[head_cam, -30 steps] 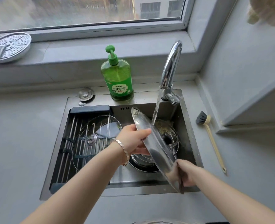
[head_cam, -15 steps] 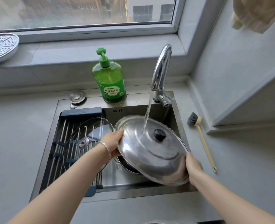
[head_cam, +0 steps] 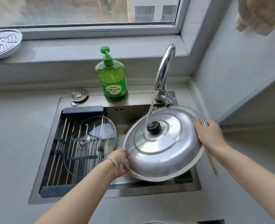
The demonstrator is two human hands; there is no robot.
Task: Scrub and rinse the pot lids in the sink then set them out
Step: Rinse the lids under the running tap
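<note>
Two hands hold one round stainless-steel pot lid [head_cam: 165,152] with one black knob [head_cam: 153,126]: the left hand [head_cam: 119,160] grasps its near-left rim, and the right hand [head_cam: 209,135] grasps its right rim with fingers curled over the edge. This lid is tilted above the right part of the steel sink [head_cam: 117,190], and water from the single chrome tap [head_cam: 164,70] falls just beside the knob. One clear glass lid [head_cam: 91,143] lies on the dark drying rack [head_cam: 83,109] in the sink's left part. One green soap bottle [head_cam: 112,81] stands behind.

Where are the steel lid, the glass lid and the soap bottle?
steel lid [head_cam: 165,149]: head view, its domed top.
glass lid [head_cam: 84,141]: head view, its metal knob.
soap bottle [head_cam: 112,81]: head view, its green body.
</note>
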